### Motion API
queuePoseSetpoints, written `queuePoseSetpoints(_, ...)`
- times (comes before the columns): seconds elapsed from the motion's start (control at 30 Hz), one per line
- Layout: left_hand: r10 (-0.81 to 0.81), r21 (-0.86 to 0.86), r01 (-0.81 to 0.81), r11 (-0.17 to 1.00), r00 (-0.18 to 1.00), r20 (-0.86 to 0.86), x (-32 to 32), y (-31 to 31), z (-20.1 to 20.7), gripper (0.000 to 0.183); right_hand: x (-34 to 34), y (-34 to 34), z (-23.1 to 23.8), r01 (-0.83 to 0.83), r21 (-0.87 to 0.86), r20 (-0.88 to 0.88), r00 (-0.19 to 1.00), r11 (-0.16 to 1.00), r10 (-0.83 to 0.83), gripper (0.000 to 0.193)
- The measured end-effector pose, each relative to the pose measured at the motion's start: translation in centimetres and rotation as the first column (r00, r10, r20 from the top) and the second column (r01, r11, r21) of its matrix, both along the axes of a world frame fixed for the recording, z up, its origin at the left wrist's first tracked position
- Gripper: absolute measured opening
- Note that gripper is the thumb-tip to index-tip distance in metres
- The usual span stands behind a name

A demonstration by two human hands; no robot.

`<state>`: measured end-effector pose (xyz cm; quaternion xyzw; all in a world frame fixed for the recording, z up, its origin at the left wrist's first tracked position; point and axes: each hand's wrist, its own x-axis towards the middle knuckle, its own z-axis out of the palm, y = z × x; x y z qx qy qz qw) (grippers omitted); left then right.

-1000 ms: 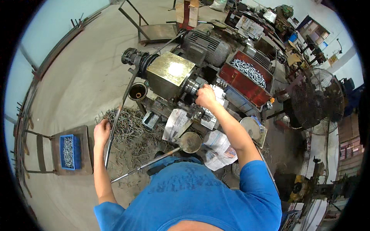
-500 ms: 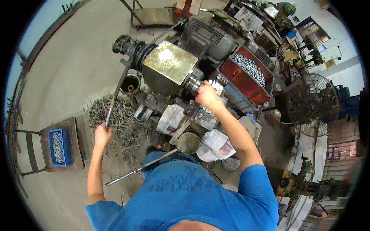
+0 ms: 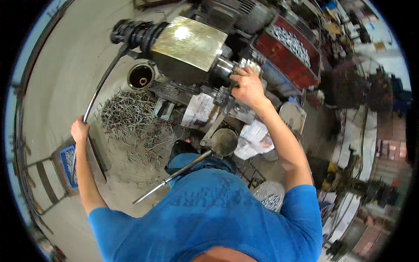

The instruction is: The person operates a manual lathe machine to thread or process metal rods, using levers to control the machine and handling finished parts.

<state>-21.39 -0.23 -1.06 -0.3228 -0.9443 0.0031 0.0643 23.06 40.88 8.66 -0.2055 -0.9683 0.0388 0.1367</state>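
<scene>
My left hand point(image 3: 80, 130) is closed round a long metal lever point(image 3: 103, 81), which runs up to the dark left end of a lathe-like machine point(image 3: 187, 41) with a shiny, box-shaped top. Part of the lever extends below my hand. Across the machine, my right hand point(image 3: 249, 90) is at the bright metal spindle point(image 3: 223, 70), fingers bent against its right end. Whatever lies under those fingertips is hidden. Below the spindle are newspaper sheets point(image 3: 198, 110) and a round grey metal pan point(image 3: 224, 143). A metal bar point(image 3: 172, 176) slants from the pan across my lap.
Curly metal shavings point(image 3: 124, 115) are heaped on the floor beside a round container point(image 3: 141, 77) of dark liquid. A blue crate point(image 3: 64, 158) of small metal parts stands at left, a red bin point(image 3: 269, 46) of similar parts at far right. A blurred fan point(image 3: 349, 83) stands farther right.
My left hand has swung the lever outward to the left. My right hand remains by the spindle, its fingers looser than before. The whole view has shifted, with the machine now higher in it.
</scene>
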Motion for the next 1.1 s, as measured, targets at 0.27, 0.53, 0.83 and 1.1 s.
queuePoseSetpoints(0.27,-0.318,0.371,0.072,0.926,0.679,0.662,14.6,9.9,-13.9,0.04,16.9,-9.2,1.5,0.473,-0.299,-0.037,0.862,0.829,-0.505,0.038)
queuePoseSetpoints(0.53,-0.47,0.071,0.508,0.858,0.723,0.506,16.5,16.9,-23.1,0.034,29.1,-21.4,-1.8,0.825,-0.374,0.178,0.513,0.424,-0.84,0.039)
queuePoseSetpoints(0.83,-0.651,-0.322,0.739,0.591,0.673,0.351,13.3,18.4,-19.5,0.04,35.5,-25.9,-3.4,0.884,-0.399,0.238,0.356,0.243,-0.904,0.036)
queuePoseSetpoints(1.1,-0.372,-0.138,0.544,0.827,0.716,0.591,15.4,14.0,-17.4,0.035,44.2,-20.8,-7.7,0.879,-0.41,0.134,0.324,0.246,-0.936,0.045)
